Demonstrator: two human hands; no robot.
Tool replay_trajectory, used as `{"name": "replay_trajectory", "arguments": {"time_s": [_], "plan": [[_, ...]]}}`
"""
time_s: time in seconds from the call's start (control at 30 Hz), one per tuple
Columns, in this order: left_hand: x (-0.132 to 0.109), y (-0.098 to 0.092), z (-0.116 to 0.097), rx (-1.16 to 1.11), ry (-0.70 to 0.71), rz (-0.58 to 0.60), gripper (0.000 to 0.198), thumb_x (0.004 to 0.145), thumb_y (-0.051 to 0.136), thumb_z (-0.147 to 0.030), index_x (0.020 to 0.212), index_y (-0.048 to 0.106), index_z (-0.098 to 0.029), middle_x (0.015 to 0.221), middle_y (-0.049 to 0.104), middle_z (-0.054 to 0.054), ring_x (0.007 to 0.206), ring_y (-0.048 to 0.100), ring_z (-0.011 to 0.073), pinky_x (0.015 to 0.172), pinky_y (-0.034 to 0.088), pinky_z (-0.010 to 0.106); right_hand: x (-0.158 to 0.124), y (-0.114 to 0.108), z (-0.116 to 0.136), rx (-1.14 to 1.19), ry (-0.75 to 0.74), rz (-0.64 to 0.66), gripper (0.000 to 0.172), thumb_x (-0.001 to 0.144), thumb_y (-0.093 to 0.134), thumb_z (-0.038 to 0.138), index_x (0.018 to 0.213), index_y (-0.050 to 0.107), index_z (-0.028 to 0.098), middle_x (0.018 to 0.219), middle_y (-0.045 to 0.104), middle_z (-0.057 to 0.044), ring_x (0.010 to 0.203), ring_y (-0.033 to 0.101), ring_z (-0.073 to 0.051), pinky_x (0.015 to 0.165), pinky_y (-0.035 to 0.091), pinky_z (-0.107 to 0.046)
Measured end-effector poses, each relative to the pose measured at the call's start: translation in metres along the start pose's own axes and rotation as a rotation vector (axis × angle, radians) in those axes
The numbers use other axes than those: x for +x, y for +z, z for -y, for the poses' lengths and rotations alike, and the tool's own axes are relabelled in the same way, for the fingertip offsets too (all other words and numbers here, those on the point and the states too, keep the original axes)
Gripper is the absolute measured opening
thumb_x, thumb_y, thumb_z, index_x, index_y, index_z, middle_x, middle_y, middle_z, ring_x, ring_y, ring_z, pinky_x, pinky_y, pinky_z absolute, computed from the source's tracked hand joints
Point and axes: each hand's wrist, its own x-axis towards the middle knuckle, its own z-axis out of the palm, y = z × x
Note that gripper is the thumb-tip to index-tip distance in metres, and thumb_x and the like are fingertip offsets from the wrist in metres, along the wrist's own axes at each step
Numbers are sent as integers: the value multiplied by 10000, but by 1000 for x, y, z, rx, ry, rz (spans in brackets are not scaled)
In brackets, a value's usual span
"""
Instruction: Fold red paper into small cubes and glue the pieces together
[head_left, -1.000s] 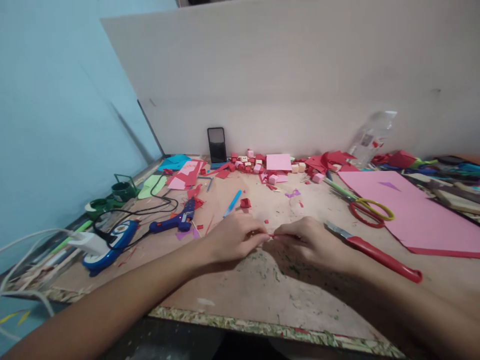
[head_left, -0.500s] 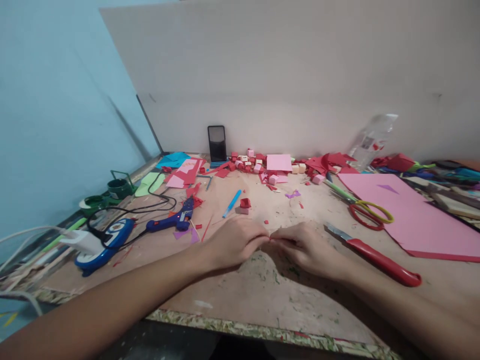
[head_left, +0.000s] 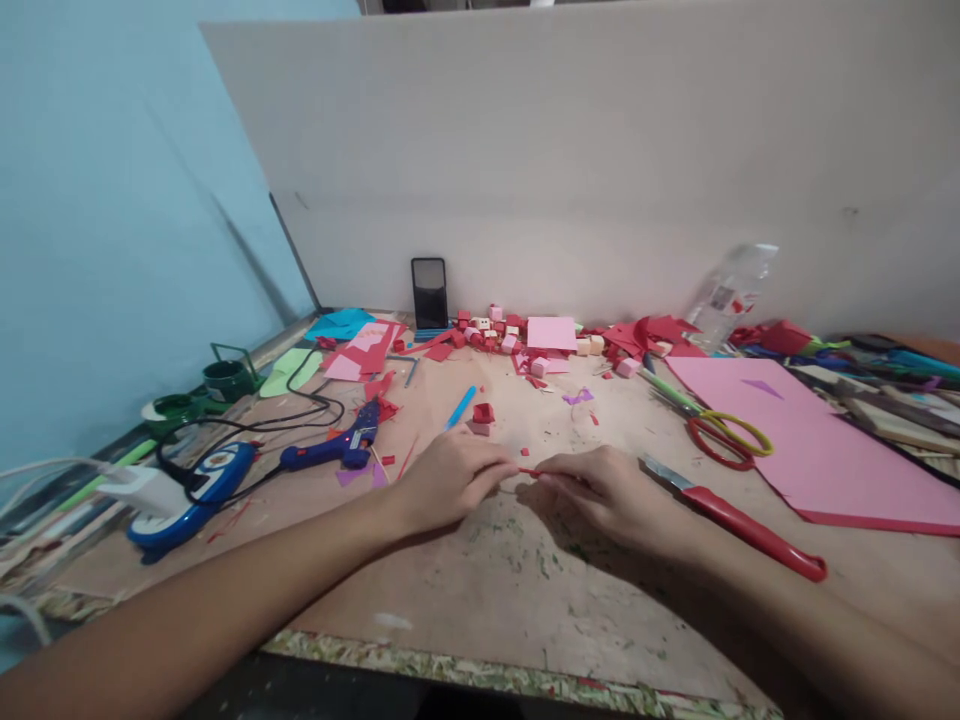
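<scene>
Between my two hands a thin red strip is stretched, a little above the wooden table. My left hand pinches its left end, and my right hand pinches the other end; the fingertips stand slightly apart. Just beyond my left hand sits a small red and pink paper box, with a blue pen beside it. A red-handled knife lies to the right of my right hand.
On the left are a blue glue gun, its cable and a blue power strip. Scissors lie by pink sheets on the right. A phone, small paper cubes and a plastic bottle line the back.
My fingertips have moved apart from touching, and the red strip now shows between them. The camera view has shifted slightly.
</scene>
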Motion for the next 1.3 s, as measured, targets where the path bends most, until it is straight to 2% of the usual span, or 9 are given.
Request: {"name": "replay_trajectory", "arguments": {"time_s": [0.17,0.4,0.63,0.8,0.97,1.03,1.17,1.23,1.3], "plan": [[4,-3,7,-10,-51,-23,324,1079,517,-279,889,753,-164,892,807,61,836,711,202,849,456,340,2,-8,-7,69,4,-63,338,1057,498,308,967,788,161,882,805,-98,759,699,-211,717,493,-320],[8,-11,8,-84,-109,-46,386,1077,504,-341,817,728,-164,781,771,27,742,656,171,814,464,327,4,-14,-11,29,26,-98,348,1067,494,335,936,759,152,856,793,-96,731,665,-202,705,460,-325],[10,-15,8,-130,-141,-53,388,1059,510,-327,764,695,-157,688,720,10,676,629,147,758,469,299,1,-15,-13,-10,19,-133,314,1025,467,246,817,691,171,716,714,-58,645,614,-183,660,431,-309],[9,-17,5,-238,-192,-55,366,1038,553,-299,724,675,-155,623,683,-5,606,602,128,721,465,268,2,-14,-17,14,-27,-152,336,1025,486,307,769,667,186,675,693,-45,614,603,-181,624,432,-303],[8,-12,7,-103,-73,-37,341,1042,590,-309,782,751,-159,784,783,56,773,691,180,813,472,302,3,-6,-14,80,-56,-94,336,1045,512,357,919,773,186,873,803,-84,733,690,-207,662,486,-302],[8,-9,7,-137,-37,-13,322,1047,596,-318,828,778,-165,815,798,57,806,712,184,828,480,302,3,-2,-14,81,-72,-85,328,1047,528,359,937,790,193,868,806,-77,706,688,-199,647,484,-296],[9,-12,6,-305,-160,-31,250,1002,661,-316,850,790,-164,804,799,37,730,698,155,752,490,272,1,0,-20,26,-65,-140,319,1028,549,318,849,776,184,730,761,-56,624,651,-185,603,457,-291],[8,-17,7,-349,-235,-42,245,984,662,-285,806,773,-159,736,773,25,669,678,143,706,485,262,1,-4,-22,6,-50,-154,311,1023,551,311,851,775,180,723,760,-55,629,654,-188,607,460,-293],[8,-20,8,-349,-254,-52,237,974,646,-253,793,766,-159,737,772,26,679,682,144,705,487,259,0,-7,-21,-5,-49,-144,301,1021,545,303,874,777,179,741,769,-56,640,661,-188,615,465,-294]]}}
